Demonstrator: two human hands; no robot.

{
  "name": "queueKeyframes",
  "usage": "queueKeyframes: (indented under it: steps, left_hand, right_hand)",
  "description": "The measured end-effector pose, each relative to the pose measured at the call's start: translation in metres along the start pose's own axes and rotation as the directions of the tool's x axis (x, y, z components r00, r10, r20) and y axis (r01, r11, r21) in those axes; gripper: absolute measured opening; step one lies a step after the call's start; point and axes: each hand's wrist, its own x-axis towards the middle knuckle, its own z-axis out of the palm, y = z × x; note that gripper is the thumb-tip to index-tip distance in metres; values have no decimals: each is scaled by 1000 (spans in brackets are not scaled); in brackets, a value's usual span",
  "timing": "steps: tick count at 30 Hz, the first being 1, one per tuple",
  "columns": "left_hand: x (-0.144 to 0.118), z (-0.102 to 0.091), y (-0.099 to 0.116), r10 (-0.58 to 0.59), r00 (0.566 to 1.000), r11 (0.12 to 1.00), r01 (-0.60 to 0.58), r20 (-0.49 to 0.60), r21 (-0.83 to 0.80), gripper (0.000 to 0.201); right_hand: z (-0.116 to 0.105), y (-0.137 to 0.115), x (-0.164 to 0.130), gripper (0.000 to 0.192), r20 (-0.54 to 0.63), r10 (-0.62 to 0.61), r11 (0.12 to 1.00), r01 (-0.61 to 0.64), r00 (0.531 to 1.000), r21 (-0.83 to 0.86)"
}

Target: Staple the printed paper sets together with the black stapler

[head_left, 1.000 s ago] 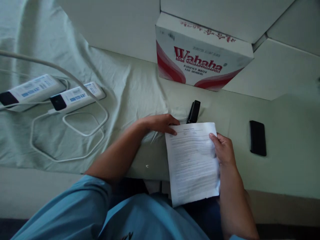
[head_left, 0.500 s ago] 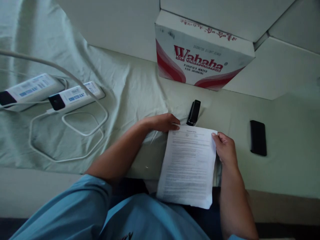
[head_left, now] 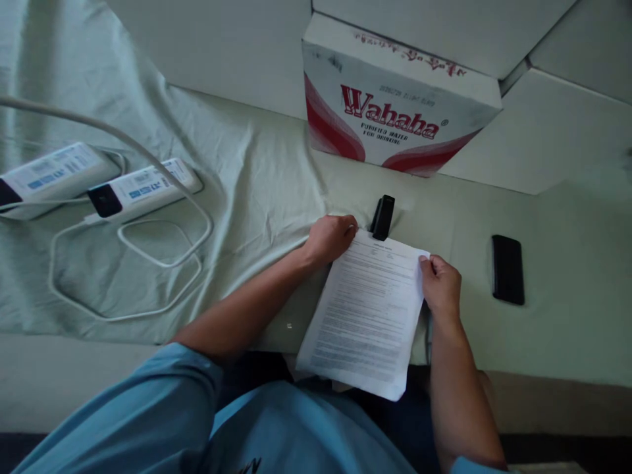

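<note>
A sheaf of printed paper [head_left: 365, 309] lies slanted between my hands, its lower end hanging past the table edge over my lap. My left hand [head_left: 332, 237] is closed on its top left corner. At the top right corner, my right hand [head_left: 441, 284] pinches the paper, thumb on top. A black stapler [head_left: 383, 217] lies on the cloth just beyond the sheets, its near end meeting their top edge between my hands. Whether the paper sits inside the stapler's jaw, I cannot tell.
A Wahaha water carton [head_left: 395, 105] stands against the white wall. To the right lies a black phone [head_left: 507, 270]. Two white power banks [head_left: 148, 187], with loose white cables [head_left: 113, 318], are on the left of the green cloth [head_left: 257, 178].
The paper has moved up and turned slightly clockwise, bringing its top edge to the stapler. My left hand has shifted up with its corner; my right hand has barely moved.
</note>
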Motion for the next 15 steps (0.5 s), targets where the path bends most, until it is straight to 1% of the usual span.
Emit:
queueKeyframes:
  steps: [1,2,3,5,7,8,10,15]
  left_hand:
    - [0,3,-1,34,998,999,-33,-45,11,36]
    - [1,5,-3,91,991,996,-90,-99,18,39]
    - [1,8,-5,166,974,986,-164,-155,25,45]
    - [3,13,-10,332,915,943,-330,-230,49,60]
    - [4,17,-15,468,856,883,-464,-218,71,73]
    - [4,18,-16,507,838,861,-503,-200,78,77]
    - [3,21,-17,541,823,841,-534,-172,89,80]
    - [1,23,-15,526,828,851,-512,-194,118,74]
  right_hand:
    - [0,0,0,42,2,0,1000,0,1000,0]
    - [0,0,0,42,3,2,1000,-2,1000,1]
    - [0,1,0,41,5,5,1000,-5,1000,2]
    - [0,2,0,41,8,15,1000,-16,1000,8]
    - [1,3,1,41,12,23,1000,-24,1000,15]
    - [1,3,1,41,12,23,1000,-23,1000,15]
    - [1,4,1,41,6,16,1000,-16,1000,8]
    - [2,4,1,41,12,17,999,-17,1000,28]
